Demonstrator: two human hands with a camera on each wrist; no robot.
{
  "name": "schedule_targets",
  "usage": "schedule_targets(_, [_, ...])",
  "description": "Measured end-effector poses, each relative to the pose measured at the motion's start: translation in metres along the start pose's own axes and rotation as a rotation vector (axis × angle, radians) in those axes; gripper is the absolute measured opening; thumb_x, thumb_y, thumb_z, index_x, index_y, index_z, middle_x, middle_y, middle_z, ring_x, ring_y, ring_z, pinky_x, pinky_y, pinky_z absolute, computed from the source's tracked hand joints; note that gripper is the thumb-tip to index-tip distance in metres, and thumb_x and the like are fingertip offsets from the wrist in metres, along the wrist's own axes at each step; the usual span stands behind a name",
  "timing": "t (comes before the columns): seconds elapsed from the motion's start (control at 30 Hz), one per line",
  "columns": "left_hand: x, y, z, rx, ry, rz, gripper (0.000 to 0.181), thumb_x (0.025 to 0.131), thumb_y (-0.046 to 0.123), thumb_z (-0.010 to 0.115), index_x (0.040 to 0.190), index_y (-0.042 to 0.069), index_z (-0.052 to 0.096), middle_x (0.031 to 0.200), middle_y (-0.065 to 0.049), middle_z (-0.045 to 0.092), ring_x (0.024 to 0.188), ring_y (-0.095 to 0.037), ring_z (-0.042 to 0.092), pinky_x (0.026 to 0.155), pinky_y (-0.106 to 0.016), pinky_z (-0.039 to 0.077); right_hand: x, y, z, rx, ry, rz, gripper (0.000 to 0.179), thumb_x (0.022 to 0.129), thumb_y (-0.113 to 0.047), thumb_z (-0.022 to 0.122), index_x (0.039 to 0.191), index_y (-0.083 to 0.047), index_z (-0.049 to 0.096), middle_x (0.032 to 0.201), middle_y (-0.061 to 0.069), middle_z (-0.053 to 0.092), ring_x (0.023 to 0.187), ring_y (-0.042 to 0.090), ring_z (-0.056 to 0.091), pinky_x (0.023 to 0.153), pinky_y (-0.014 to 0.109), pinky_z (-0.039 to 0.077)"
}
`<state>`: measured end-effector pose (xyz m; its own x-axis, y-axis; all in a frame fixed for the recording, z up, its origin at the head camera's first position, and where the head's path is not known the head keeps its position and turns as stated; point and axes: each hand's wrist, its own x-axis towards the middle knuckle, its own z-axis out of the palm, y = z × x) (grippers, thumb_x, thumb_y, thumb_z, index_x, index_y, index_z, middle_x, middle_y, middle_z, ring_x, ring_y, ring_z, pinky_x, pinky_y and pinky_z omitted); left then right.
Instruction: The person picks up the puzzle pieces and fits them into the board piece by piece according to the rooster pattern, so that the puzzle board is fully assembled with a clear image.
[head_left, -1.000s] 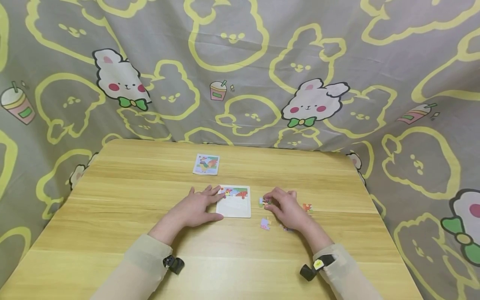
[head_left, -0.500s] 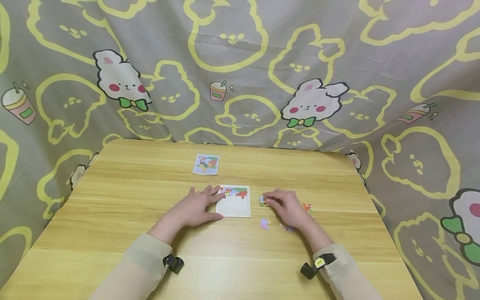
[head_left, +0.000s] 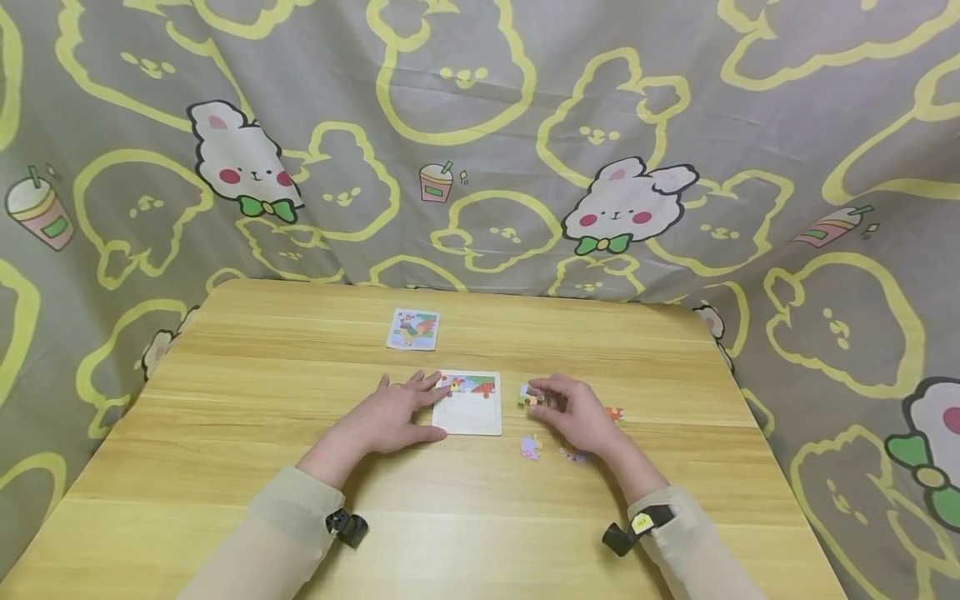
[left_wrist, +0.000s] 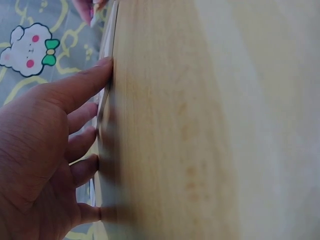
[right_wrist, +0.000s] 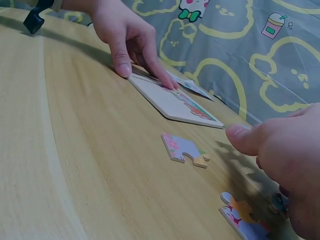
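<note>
A white puzzle tray [head_left: 468, 417] lies on the table, with a colourful strip of fitted pieces along its top edge and a bare area below. My left hand [head_left: 392, 414] rests spread at the tray's left side, thumb at the lower corner and fingertips on the upper left. To the right, my right hand [head_left: 577, 414] pinches a multicoloured puzzle piece [head_left: 530, 397] between thumb and fingers. Below it lies a lilac puzzle piece [right_wrist: 175, 145] with pink flowers. Another lilac puzzle piece [head_left: 573, 456] is under the right wrist, and a red-orange puzzle piece [head_left: 615, 415] sits beyond the hand.
A square picture card [head_left: 413, 330] showing a rooster lies farther back, up and left of the tray. The wooden table [head_left: 465, 533] reaches back to a grey patterned curtain [head_left: 330, 100]. Black cameras are strapped to both wrists.
The right fingers have shifted and turned the puzzle piece, so more of its printed face now shows. The left hand and the tray have stayed in place.
</note>
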<state>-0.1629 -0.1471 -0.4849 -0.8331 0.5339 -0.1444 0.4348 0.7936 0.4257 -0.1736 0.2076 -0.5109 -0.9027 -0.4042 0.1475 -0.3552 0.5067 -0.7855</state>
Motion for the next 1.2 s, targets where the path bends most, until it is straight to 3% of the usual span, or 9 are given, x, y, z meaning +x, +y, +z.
schedule_targets(0.2, [0.0,-0.001,0.0,-0.003,-0.004,-0.004,0.077,0.096,0.059,0.072,0.159,0.019,0.051,0.17,-0.005,0.035,0.157,-0.035,0.026,0.117,-0.078,0.011,0.0,0.002,0.002,0.066,0.011,-0.037,0.037,0.091,-0.013,0.086,0.127,-0.007,0.076,0.085,-0.002,0.063,0.077,0.02,0.057,0.064,0.026,0.049])
schedule_targets(0.37, [0.0,-0.001,0.001,-0.008,-0.006,-0.007,0.078,0.096,0.06,0.072,0.159,0.02,0.052,0.169,-0.004,0.035,0.157,-0.036,0.027,0.118,-0.078,0.011,0.0,-0.002,0.004,0.096,0.0,-0.006,0.037,0.09,-0.014,0.087,0.125,-0.009,0.077,0.084,-0.002,0.067,0.074,0.019,0.062,0.061,0.027,0.052])
schedule_targets(0.77, [-0.001,0.0,0.0,-0.009,0.001,-0.003,0.077,0.096,0.057,0.073,0.159,0.02,0.051,0.169,-0.005,0.035,0.156,-0.036,0.027,0.117,-0.078,0.011,0.014,-0.02,0.016,0.084,-0.051,-0.019,0.038,0.093,-0.016,0.084,0.129,-0.008,0.076,0.085,-0.003,0.07,0.07,0.018,0.06,0.053,0.025,0.046])
schedule_targets(1.03, [-0.001,0.002,-0.001,-0.008,-0.003,-0.01,0.077,0.096,0.057,0.072,0.16,0.02,0.051,0.17,-0.003,0.034,0.157,-0.035,0.026,0.118,-0.077,0.011,0.023,-0.031,0.029,0.091,-0.09,-0.017,0.037,0.095,-0.015,0.081,0.131,-0.009,0.075,0.087,-0.004,0.069,0.077,0.017,0.06,0.064,0.027,0.05])
schedule_targets(1.2, [-0.001,0.002,-0.001,-0.009,0.003,-0.007,0.078,0.096,0.057,0.073,0.161,0.02,0.049,0.17,-0.003,0.034,0.157,-0.035,0.027,0.117,-0.078,0.012,0.028,-0.035,0.036,0.058,-0.122,-0.049,0.037,0.097,-0.017,0.079,0.132,-0.009,0.074,0.087,-0.004,0.067,0.074,0.016,0.058,0.064,0.028,0.051])
